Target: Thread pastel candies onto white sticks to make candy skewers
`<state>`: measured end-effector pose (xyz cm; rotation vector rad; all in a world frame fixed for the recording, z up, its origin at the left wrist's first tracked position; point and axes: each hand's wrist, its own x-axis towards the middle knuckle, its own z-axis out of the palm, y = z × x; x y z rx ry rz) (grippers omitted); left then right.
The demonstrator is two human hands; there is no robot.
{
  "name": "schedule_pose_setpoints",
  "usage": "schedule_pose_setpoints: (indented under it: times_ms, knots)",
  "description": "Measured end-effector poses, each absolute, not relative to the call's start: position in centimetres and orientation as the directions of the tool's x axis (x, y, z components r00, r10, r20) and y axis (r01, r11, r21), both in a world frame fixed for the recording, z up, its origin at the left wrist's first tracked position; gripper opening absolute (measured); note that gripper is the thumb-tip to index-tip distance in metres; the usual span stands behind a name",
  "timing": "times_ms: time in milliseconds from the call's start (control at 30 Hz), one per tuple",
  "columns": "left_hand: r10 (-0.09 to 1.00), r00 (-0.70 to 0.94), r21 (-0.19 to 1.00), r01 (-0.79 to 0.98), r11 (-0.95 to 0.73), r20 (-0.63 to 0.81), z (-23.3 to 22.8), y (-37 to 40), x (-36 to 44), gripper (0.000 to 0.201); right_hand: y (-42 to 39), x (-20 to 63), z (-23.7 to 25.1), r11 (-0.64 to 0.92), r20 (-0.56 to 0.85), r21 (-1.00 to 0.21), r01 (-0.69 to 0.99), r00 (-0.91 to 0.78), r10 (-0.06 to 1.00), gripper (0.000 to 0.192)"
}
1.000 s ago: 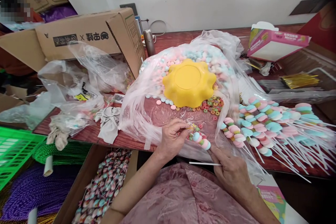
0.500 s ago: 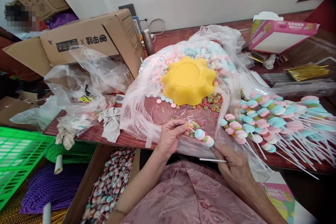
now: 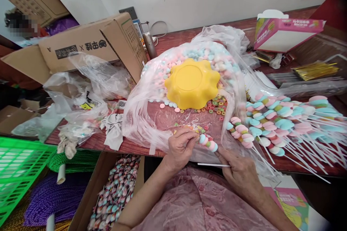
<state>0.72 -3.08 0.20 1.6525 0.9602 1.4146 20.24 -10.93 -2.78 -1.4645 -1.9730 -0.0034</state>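
Observation:
My right hand [image 3: 240,168] is closed around the lower end of a candy skewer [image 3: 208,143], threaded with blue and pink marshmallows and a greenish piece between them. A bare white stick [image 3: 213,165] also juts leftward from this hand. My left hand [image 3: 183,148] pinches at the skewer's upper tip, with a small ring candy mostly hidden by the fingers. Loose ring candies [image 3: 215,106] lie on the clear plastic beyond both hands. Behind them an upturned yellow scalloped bowl [image 3: 191,83] rests among pink and blue marshmallows [image 3: 200,53] in a plastic bag [image 3: 138,112].
Finished-looking marshmallow skewers [image 3: 284,124] are piled at the right. Cardboard boxes [image 3: 81,45] and crumpled plastic bags [image 3: 100,75] occupy the left. Below stand a green basket [image 3: 21,177] and a carton of wrapped candies [image 3: 114,191]. Another person [image 3: 21,25] is at far left.
My left hand has shifted slightly right and closer over the skewer's tip, covering the orange ring candy seen before. The skewer and my right hand have moved slightly left in view.

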Motion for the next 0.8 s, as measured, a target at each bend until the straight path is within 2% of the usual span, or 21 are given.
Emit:
schedule_pose_setpoints:
  times_ms: [100, 167, 233, 367, 600, 800]
  knots:
    - [0.981, 0.068, 0.967, -0.194, -0.166, 0.182, -0.2, -2.9, 0.8, 0.023, -10.7, 20.1, -2.9, 0.397, 0.514, -0.443, 0.804, -0.136, 0.847, 0.033]
    - [0.996, 0.083, 0.924, -0.382, 0.026, 0.006, -0.4, -2.6, 0.8, 0.042, -10.5, 20.0, -3.1, 0.419, 0.526, -0.481, 0.770, -0.129, 0.841, 0.034]
    - [0.987, 0.138, 0.888, -0.440, 0.131, -0.078, -0.5, -2.5, 0.7, 0.047, -10.4, 19.8, -3.5, 0.432, 0.539, -0.505, 0.748, -0.117, 0.834, 0.035]
    - [0.959, 0.274, 0.922, -0.347, 0.173, -0.077, -0.5, -2.7, 0.6, 0.017, -10.1, 19.8, -4.6, 0.424, 0.528, -0.543, 0.725, -0.098, 0.843, 0.034]
    - [0.946, 0.309, 0.989, -0.135, -0.062, 0.102, 0.0, -3.0, 0.4, 0.019, -10.0, 20.2, -5.8, 0.424, 0.483, -0.578, 0.697, -0.127, 0.866, 0.041]
    - [0.936, 0.335, 0.987, -0.149, -0.059, 0.107, -0.2, -3.3, 0.9, 0.019, -10.0, 19.9, -4.8, 0.550, 0.602, -0.565, 0.614, -0.149, 0.784, 0.042]
